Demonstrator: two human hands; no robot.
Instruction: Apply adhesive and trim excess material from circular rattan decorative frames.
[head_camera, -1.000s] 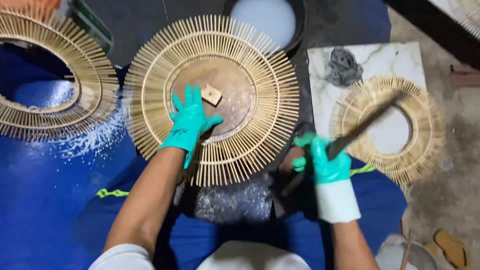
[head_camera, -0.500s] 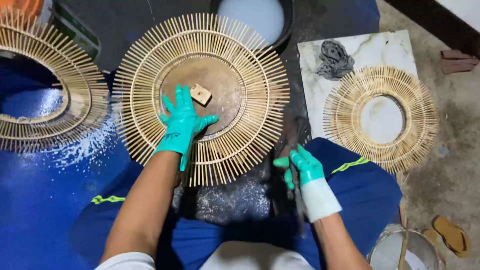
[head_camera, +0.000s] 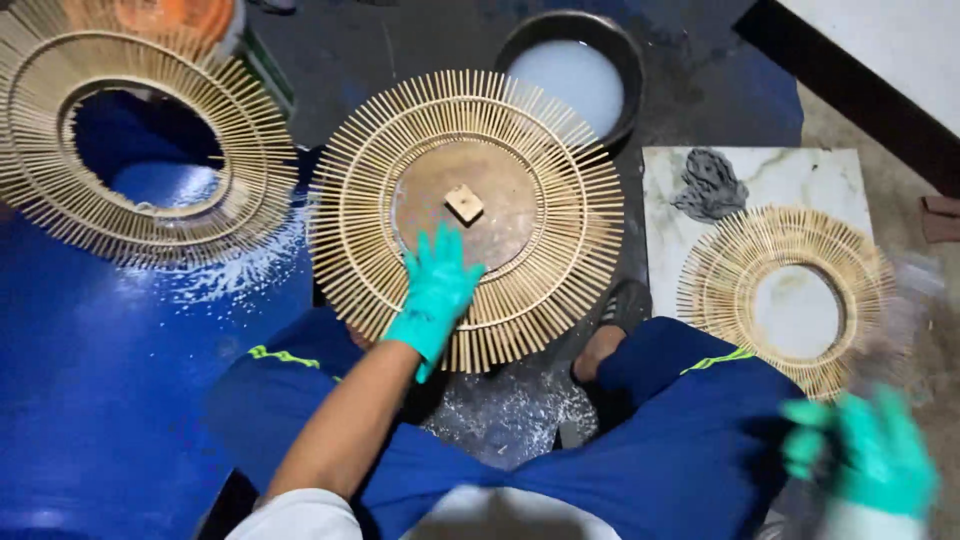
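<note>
A round sunburst frame of bamboo sticks (head_camera: 565, 200) lies in front of my knees. Its middle is a brown disc (head_camera: 420, 190) with a small wooden block (head_camera: 464, 203) on it. My left hand (head_camera: 437, 290), in a green glove, lies flat on the frame's near side with fingers spread, just below the block. My right hand (head_camera: 870, 460), also green-gloved, is a blur at the lower right, away from the frame. A pale smear above it hides whether it holds anything.
A smaller sunburst frame (head_camera: 725, 290) rests on a white marble slab (head_camera: 800, 165) beside a grey rag (head_camera: 708, 185). A black bowl (head_camera: 520, 40) of white liquid stands behind. A larger open-centred frame (head_camera: 60, 200) lies at left on a blue sheet (head_camera: 80, 380).
My right hand, which held a dark stick over the small frame, dropped to my lap and then swung out to the lower right. My left hand stays on the frame.
</note>
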